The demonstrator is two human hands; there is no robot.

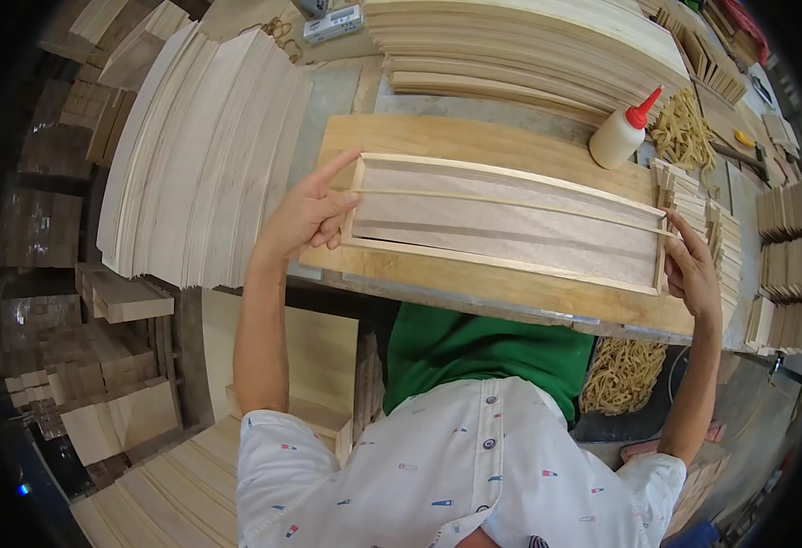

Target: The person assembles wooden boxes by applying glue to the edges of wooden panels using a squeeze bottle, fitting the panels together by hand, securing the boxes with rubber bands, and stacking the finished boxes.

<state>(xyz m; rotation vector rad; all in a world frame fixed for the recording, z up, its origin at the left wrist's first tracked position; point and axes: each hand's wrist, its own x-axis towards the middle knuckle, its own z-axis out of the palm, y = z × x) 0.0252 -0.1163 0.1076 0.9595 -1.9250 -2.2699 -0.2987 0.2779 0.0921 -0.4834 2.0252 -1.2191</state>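
Note:
A long, shallow wooden box [437, 230] with a thin panel inside lies across a wooden board [437, 137] on the bench. A rubber band [511, 203] is stretched lengthwise over it, from one short end to the other. My left hand [308, 215] is at the box's left end, index finger along the corner and thumb by the band, the other fingers curled. At the right end, my right hand [691, 265] pinches around the band's other end. Whether the band also passes under the box is hidden.
A glue bottle [618, 137] with a red tip stands behind the box, beside a heap of rubber bands [684, 128]. Tall stacks of thin boards [205, 155] rise at left, more boards [529, 55] at the back. Small wood strips [721, 228] lie at right.

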